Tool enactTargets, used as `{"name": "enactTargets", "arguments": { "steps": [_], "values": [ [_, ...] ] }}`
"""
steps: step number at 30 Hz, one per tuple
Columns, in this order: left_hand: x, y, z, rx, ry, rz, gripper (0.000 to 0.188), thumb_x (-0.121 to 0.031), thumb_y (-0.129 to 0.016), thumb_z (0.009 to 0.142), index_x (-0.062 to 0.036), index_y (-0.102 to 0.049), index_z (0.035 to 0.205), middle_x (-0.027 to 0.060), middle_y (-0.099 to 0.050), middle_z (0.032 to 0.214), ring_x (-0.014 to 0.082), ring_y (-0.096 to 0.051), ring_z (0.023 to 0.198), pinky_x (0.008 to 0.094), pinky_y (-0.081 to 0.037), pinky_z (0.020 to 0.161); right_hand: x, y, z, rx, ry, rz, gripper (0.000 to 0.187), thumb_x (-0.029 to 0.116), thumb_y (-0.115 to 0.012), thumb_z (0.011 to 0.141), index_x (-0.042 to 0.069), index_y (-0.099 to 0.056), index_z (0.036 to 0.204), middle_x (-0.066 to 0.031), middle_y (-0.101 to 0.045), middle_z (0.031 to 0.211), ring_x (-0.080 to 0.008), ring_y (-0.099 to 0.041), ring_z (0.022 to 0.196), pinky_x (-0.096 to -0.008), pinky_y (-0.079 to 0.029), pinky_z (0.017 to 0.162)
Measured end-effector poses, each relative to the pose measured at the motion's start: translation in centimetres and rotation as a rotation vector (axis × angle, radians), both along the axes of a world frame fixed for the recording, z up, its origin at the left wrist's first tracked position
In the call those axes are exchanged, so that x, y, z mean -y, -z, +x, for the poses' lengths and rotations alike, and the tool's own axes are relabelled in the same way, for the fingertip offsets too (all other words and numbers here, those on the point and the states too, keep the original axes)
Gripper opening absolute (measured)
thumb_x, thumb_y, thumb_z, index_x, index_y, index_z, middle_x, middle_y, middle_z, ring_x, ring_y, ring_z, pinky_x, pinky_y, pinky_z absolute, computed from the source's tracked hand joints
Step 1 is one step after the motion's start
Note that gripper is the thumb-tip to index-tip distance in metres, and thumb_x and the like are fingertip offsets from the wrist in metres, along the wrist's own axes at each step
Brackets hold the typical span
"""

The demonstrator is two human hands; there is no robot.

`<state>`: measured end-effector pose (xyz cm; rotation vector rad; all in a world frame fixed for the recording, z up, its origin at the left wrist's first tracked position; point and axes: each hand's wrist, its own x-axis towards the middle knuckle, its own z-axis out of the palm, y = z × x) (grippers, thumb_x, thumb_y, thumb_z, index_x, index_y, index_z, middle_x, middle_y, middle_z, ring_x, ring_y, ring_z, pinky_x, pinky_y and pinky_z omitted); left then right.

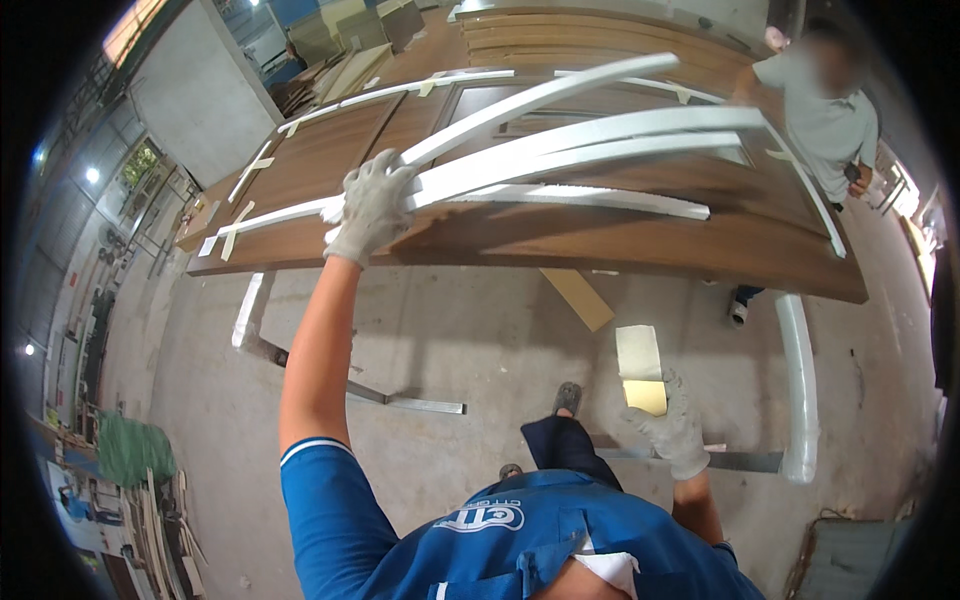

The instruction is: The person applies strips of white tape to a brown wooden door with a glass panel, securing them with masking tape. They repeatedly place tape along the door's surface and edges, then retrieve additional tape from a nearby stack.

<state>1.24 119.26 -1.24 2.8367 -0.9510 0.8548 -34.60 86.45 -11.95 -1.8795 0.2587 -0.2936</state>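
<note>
My left hand, in a pale grey work glove, is closed around several long white strips, probably foam. They fan out to the right above a brown panelled door lying flat. Another white strip rests near the door's front edge. My right hand, gloved too, is lower and to the right, away from the door. Its fingers are closed on a pale yellow and off-white piece, which could be tape or paper; its kind is unclear. White strips along the door's edges are fixed with short yellowish tape pieces.
Wrapped support legs and a metal bar stand under the door. A tan board lies on the floor beneath it. At the far right end stands another person. Stacked boards are behind; green netting is at left.
</note>
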Motion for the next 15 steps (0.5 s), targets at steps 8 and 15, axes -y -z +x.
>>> {"name": "enactTargets", "arguments": {
  "steps": [8,15],
  "values": [
    [11.2,1.1,12.0,-0.145,0.029,0.311,0.067,-0.016,-0.083,0.062,-0.0266,-0.067,0.127,0.0107,-0.046,0.150,0.0359,-0.038,0.143,0.0593,-0.031,0.113,5.4,-4.3,10.4,0.046,-0.354,0.058,0.048,0.019,-0.087,0.072,0.002,-0.067,0.113,-0.0116,-0.068,0.103,-0.0229,-0.068,0.089,-0.0347,-0.053,0.080],
    [13.2,0.6,14.5,-0.436,0.156,0.327,0.074,-0.054,-0.085,0.070,-0.0247,-0.064,0.134,0.0124,-0.041,0.157,0.0412,-0.036,0.145,0.0676,-0.025,0.116,9.3,-4.6,15.8,0.041,-0.456,-0.160,0.063,0.022,-0.094,0.063,0.001,-0.066,0.116,-0.0114,-0.064,0.104,-0.0238,-0.065,0.089,-0.0347,-0.051,0.080]
  ]
}}
